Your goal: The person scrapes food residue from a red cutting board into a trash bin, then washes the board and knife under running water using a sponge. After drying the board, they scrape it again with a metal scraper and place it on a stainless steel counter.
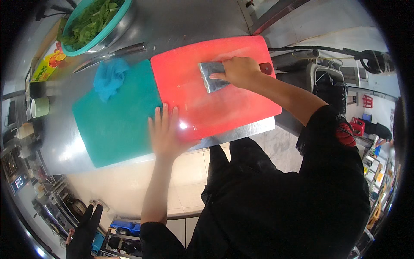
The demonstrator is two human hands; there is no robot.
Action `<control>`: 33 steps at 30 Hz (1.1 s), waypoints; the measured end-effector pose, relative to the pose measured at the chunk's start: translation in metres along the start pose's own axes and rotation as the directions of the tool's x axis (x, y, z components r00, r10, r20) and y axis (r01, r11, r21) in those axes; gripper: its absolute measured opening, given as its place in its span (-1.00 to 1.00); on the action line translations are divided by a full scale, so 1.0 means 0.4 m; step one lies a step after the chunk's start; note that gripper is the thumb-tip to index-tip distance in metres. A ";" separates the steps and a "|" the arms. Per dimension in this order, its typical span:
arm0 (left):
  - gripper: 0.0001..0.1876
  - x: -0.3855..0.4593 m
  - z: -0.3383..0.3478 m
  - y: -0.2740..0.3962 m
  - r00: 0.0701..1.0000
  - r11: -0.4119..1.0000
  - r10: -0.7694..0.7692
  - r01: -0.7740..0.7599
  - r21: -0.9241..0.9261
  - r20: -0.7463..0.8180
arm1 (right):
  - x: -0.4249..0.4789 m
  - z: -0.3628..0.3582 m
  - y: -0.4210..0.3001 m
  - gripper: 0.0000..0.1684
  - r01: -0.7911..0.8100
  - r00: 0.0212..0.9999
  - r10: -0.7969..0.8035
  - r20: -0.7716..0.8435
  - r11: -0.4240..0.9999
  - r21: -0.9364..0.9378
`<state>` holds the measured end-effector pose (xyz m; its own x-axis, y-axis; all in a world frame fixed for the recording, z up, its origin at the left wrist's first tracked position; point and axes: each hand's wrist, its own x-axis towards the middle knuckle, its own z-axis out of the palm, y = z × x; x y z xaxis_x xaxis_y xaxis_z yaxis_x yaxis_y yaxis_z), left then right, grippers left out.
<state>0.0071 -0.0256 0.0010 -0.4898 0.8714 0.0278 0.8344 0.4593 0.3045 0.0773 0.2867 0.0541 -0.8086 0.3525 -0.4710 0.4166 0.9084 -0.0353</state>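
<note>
My right hand (242,72) grips a cleaver (213,77) with a wide metal blade and a reddish-brown handle, held over the red cutting board (226,103). The handle's end shows past my palm and the blade points left. My left hand (165,132) lies spread, with nothing in it, at the seam between the red board and the green cutting board (119,132). A crumpled blue cloth (110,77) rests on the green board's upper left. Small light scraps dot the red board.
A knife (129,49) lies behind the cloth, near a teal basket (124,16) of leafy greens (93,22) in a metal bowl. A pale green cup (40,107) and a printed box (48,66) stand at left. Another person's legs (84,226) show at lower left.
</note>
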 end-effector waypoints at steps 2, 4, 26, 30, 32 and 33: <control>0.36 -0.002 -0.001 -0.001 1.000 1.000 -0.006 0.006 0.000 0.003 | 0.005 0.002 -0.030 -0.12 0.065 0.997 -0.063 -0.048 0.997 0.031; 0.34 0.002 -0.010 0.003 1.000 1.000 -0.011 0.011 0.010 0.022 | 0.030 0.022 -0.054 -0.13 0.046 0.999 -0.046 -0.026 0.999 0.013; 0.53 0.017 -0.026 0.024 0.988 0.993 -0.107 0.100 0.068 0.114 | -0.009 0.043 0.111 -0.19 -0.030 0.999 0.031 -0.037 0.999 0.035; 0.48 0.016 -0.028 0.029 0.992 0.996 -0.090 0.088 0.019 0.091 | -0.116 -0.004 0.306 -0.14 -0.191 0.981 0.190 -0.029 0.981 -0.028; 0.55 0.011 -0.005 0.013 0.996 0.999 -0.050 0.051 -0.009 0.069 | -0.109 0.008 0.355 -0.14 -0.207 0.978 0.207 0.016 0.978 -0.002; 0.56 0.019 0.000 0.009 0.997 0.999 -0.046 0.046 0.000 0.067 | -0.081 0.051 0.342 -0.15 -0.167 0.982 0.170 -0.086 0.985 0.037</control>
<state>0.0064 -0.0171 0.0023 -0.5096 0.8590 -0.0496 0.8111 0.4988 0.3054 0.1689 0.3949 0.0465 -0.7589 0.5196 -0.3925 0.5610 0.8278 0.0111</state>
